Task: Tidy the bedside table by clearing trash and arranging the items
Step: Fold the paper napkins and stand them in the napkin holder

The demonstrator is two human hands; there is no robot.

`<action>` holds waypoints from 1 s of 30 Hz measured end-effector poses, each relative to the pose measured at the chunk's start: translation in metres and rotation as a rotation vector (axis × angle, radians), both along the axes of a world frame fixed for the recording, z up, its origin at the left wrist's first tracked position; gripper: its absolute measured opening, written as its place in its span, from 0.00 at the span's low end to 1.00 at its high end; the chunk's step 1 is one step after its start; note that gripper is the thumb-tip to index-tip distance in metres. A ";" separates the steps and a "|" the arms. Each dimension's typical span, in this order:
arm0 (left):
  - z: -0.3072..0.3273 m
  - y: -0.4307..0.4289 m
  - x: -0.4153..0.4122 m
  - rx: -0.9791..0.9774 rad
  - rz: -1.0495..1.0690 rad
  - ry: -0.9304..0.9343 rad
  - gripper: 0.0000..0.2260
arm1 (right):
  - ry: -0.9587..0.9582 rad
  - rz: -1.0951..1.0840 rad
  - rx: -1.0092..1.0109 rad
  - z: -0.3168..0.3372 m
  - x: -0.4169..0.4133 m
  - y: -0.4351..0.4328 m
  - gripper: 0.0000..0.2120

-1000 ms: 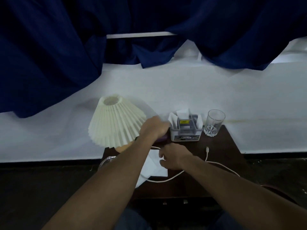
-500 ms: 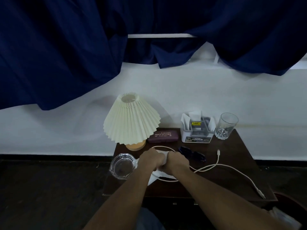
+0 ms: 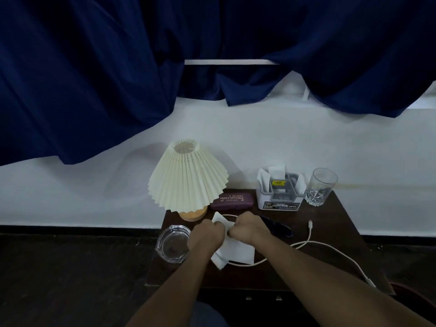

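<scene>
On the dark wooden bedside table (image 3: 335,223) lies a white paper tissue (image 3: 236,252). My left hand (image 3: 207,234) and my right hand (image 3: 247,230) meet over its far edge, both pinching it. A white charging cable (image 3: 313,244) loops under the tissue and runs off to the right. Dark sunglasses (image 3: 277,226) lie just right of my right hand. A maroon glasses case (image 3: 232,201) rests behind the hands. A glass ashtray (image 3: 172,246) sits left of my left hand.
A pleated cream lamp (image 3: 188,178) stands at the table's back left. A white and grey organiser (image 3: 279,193) with papers and a drinking glass (image 3: 319,187) stand at the back right. White bedding and blue curtains lie beyond.
My left hand came back from the glasses case near the lamp to the tissue. Both hands have closed on the tissue's far edge. The view has shifted left, so the table appears further right.
</scene>
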State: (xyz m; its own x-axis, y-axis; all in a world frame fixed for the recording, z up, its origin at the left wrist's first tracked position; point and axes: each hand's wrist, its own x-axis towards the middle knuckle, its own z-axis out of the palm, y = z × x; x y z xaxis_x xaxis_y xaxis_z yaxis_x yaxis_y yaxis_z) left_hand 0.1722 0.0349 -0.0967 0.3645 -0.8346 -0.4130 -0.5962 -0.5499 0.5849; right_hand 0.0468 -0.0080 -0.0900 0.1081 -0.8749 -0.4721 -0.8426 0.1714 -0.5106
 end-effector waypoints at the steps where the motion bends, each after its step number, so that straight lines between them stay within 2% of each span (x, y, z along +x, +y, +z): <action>1: 0.000 0.000 0.000 -0.014 0.019 -0.002 0.21 | -0.041 -0.006 -0.015 0.007 -0.003 -0.001 0.09; 3: 0.002 0.001 0.000 -0.058 0.049 -0.009 0.22 | -0.125 -0.021 -0.054 0.021 -0.009 -0.003 0.06; 5: 0.009 0.005 -0.005 -0.118 0.085 0.005 0.21 | -0.183 -0.034 -0.113 0.038 -0.018 -0.005 0.08; 8: 0.019 0.010 -0.020 -0.277 0.104 0.089 0.15 | -0.251 -0.052 -0.193 0.063 -0.038 -0.010 0.06; 11: 0.028 0.008 -0.040 -0.461 0.149 0.346 0.11 | -0.333 -0.053 -0.196 0.093 -0.063 -0.012 0.08; 13: 0.040 0.003 -0.051 -0.505 0.161 0.600 0.16 | -0.379 -0.038 -0.175 0.114 -0.081 -0.014 0.08; 15: 0.056 -0.001 -0.062 -0.447 0.156 0.853 0.18 | -0.408 -0.004 -0.141 0.133 -0.099 -0.014 0.08; 17: 0.068 -0.004 -0.069 -0.369 0.099 0.978 0.13 | -0.437 0.027 -0.101 0.148 -0.116 -0.012 0.08; 19: 0.078 -0.004 -0.077 -0.351 0.021 0.982 0.08 | -0.453 0.022 -0.075 0.156 -0.132 -0.010 0.06; 21: 0.086 -0.004 -0.086 -0.387 0.000 0.965 0.07 | -0.506 -0.043 -0.058 0.155 -0.146 -0.007 0.03; 22: 0.089 -0.005 -0.091 -0.411 0.009 0.970 0.06 | -0.547 -0.081 -0.045 0.152 -0.152 -0.006 0.04; 25: 0.098 -0.007 -0.101 -0.470 0.047 0.973 0.06 | -0.672 -0.155 0.055 0.140 -0.167 -0.002 0.16; 26: 0.100 -0.007 -0.102 -0.489 0.047 0.950 0.07 | -0.684 -0.167 0.065 0.137 -0.169 0.000 0.16; 30: 0.105 -0.009 -0.105 -0.564 0.014 0.859 0.06 | -0.654 -0.204 -0.004 0.128 -0.175 0.002 0.05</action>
State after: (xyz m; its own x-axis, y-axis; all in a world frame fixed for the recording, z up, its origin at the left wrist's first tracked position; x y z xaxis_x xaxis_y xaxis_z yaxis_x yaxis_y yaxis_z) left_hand 0.0668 0.0259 0.0078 0.1420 -0.9859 -0.0881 0.1496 -0.0667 0.9865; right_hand -0.1278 -0.0061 0.0381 0.2024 -0.9097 -0.3625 -0.3121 0.2910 -0.9044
